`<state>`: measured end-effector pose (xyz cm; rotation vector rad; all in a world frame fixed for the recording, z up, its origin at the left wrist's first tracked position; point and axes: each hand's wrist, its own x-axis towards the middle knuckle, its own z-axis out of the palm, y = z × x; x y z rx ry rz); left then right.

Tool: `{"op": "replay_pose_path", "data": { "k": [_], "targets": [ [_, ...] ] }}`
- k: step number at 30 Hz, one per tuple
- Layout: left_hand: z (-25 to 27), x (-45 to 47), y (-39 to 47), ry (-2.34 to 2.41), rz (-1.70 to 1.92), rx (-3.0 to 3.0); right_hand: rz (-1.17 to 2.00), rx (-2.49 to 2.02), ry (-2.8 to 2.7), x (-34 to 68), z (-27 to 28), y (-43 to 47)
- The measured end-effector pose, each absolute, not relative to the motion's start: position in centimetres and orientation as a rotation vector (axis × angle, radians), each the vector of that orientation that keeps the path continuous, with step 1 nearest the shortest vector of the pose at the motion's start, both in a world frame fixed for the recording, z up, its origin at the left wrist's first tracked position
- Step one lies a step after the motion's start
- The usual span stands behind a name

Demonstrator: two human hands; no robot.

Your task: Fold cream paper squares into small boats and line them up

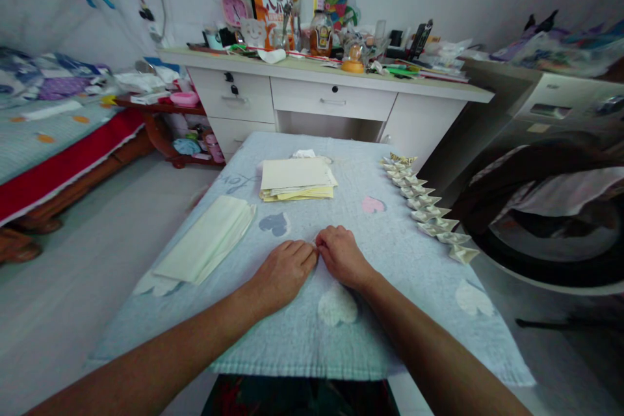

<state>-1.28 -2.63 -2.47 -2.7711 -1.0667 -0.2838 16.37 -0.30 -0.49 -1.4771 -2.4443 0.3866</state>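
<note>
My left hand [285, 273] and my right hand [342, 256] meet at the middle of the cloth-covered table, fingers curled and fingertips together. Whatever they pinch is hidden behind the fingers; I cannot make it out. Beyond them lies a stack of cream and yellow paper sheets [295, 175]. To the left rests a folded bundle of pale paper [207, 240]. Along the right side runs a row of several folded paper boats [431, 211], close beside one another.
The tablecloth [273, 344] is light blue with heart patterns. Behind the table stands a white desk [336, 104] crowded with jars, a bag and a pink clock. A washing machine [541, 110] with its door open is at right, a bed [63, 143] at left.
</note>
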Motion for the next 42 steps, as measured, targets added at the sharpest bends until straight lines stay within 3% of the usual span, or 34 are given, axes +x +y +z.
{"op": "replay_pose_path", "data": {
  "k": [15,26,42],
  "targets": [
    [-1.3,-2.5,-4.5,-1.243,-0.043,-2.681,0.373,-1.554,-2.415,15.8,-0.6,-0.3],
    [-0.1,-3.4,-3.6,-1.441,-0.284,-2.750,0.333,-1.567,-2.423,15.7,-0.7,-0.4],
    [-0.7,-1.0,-3.5,-1.141,-0.052,-2.741,0.295,-1.769,-2.254,17.8,-0.5,-0.2]
  ]
}}
